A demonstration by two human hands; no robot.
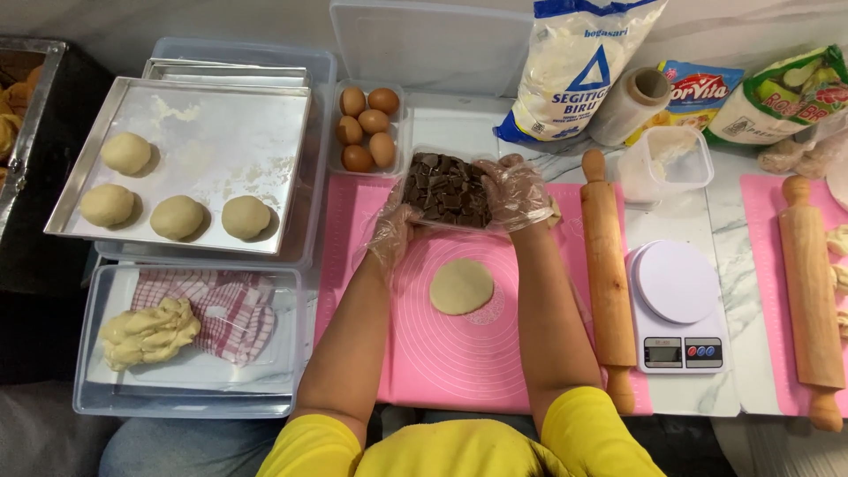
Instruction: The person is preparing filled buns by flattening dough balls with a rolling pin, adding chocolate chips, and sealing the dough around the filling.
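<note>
Your left hand (pixel 391 231) and right hand (pixel 515 193), both in clear plastic gloves, grip opposite ends of the container of chocolate chunks (pixel 447 190), at the far edge of the pink silicone mat (pixel 459 353). The flattened dough disc (pixel 461 286) lies on the mat between your forearms. A rolling pin (pixel 608 274) lies right of the mat, beside the kitchen scale (pixel 678 305).

chocolate tub (pixel 447 190) | clear, full of dark chunks | level, on pink mat (pixel 459 353)
</note>
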